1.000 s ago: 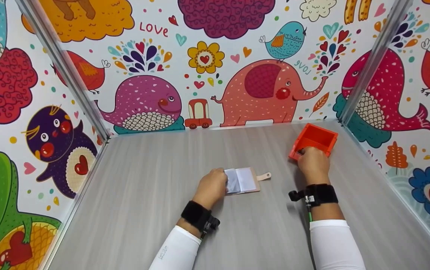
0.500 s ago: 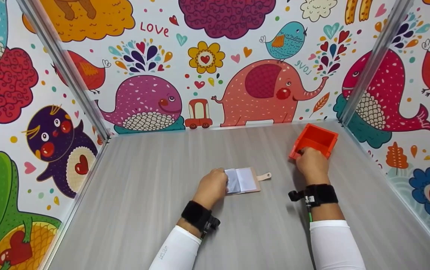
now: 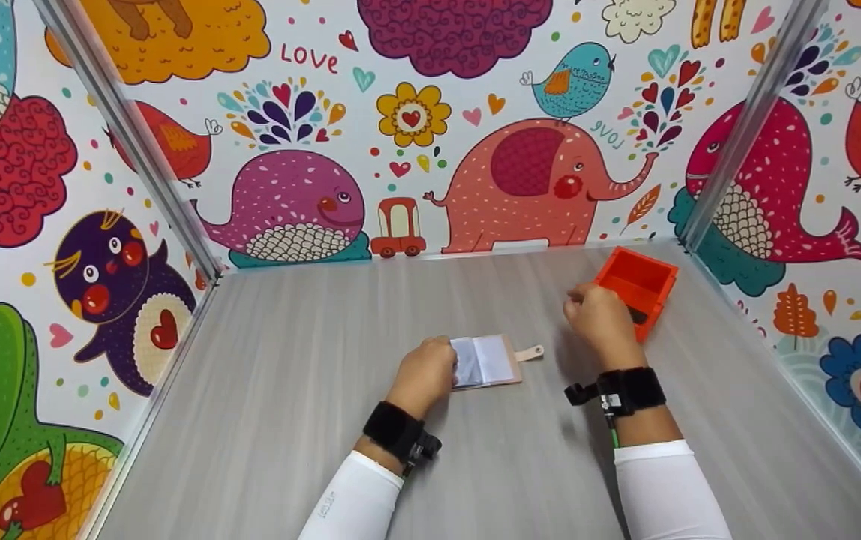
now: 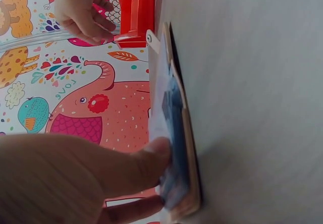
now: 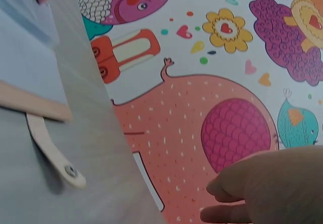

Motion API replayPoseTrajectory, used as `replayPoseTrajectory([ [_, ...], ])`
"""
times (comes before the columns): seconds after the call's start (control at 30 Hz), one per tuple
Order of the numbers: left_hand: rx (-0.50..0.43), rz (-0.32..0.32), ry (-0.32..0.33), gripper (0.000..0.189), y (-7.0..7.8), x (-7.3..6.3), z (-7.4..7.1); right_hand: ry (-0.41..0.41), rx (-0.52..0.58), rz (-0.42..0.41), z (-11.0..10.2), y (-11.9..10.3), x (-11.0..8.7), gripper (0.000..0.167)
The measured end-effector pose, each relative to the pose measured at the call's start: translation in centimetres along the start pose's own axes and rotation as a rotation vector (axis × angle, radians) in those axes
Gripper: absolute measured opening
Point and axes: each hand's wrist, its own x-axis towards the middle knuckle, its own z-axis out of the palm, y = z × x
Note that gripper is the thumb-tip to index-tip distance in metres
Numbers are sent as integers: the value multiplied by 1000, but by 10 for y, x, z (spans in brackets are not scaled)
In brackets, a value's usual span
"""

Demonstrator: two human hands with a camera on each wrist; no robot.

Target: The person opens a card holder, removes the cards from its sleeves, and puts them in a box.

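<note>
A small card holder (image 3: 504, 358) lies spread on the table, its clear sleeves showing and a snap strap (image 3: 529, 353) sticking out to the right. My left hand (image 3: 424, 375) grips its left side; in the left wrist view the thumb (image 4: 156, 156) presses on the sleeves. Just left of a red plastic box (image 3: 669, 289), my right hand (image 3: 601, 319) hovers over the table. Its fingers are loosely bent, with nothing seen between them in the right wrist view. Inside the box, partly hidden by that hand, is a small dark item (image 3: 637, 316).
The grey wood-grain table (image 3: 310, 322) is enclosed by walls printed with cartoon animals (image 3: 520, 187). Metal rails (image 3: 130, 142) run along the corners. Each wrist wears a black strap (image 3: 393, 429) with a small camera.
My right hand has come out of the red box and moved left. The dark item that was at its fingertips appears left in the box. The left hand and card holder stay put.
</note>
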Motion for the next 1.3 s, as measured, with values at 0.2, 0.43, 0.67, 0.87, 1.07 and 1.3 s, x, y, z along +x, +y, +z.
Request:
replayPoseTrajectory([
  [0.2,-3,1,-7,14,1,0,-2,-129,83,-102,17,-20,-4,33],
  [0.43,3,3,-2,14,1,-1,-3,-343,161,-166,43,-49,-15,35],
  [0.67,-7,-18,-21,18,2,0,-3,-336,29,-306,67,-66,-28,26],
  [0.87,-14,-20,-26,22,1,1,-1,-304,-37,-347,76,-66,-33,26],
  [1.07,-23,-21,-23,19,1,1,-2,-313,-39,-354,80,-62,-33,31],
  [1.3,-31,-1,-15,12,-2,-1,-3,-291,-26,-380,83,-57,-32,30],
])
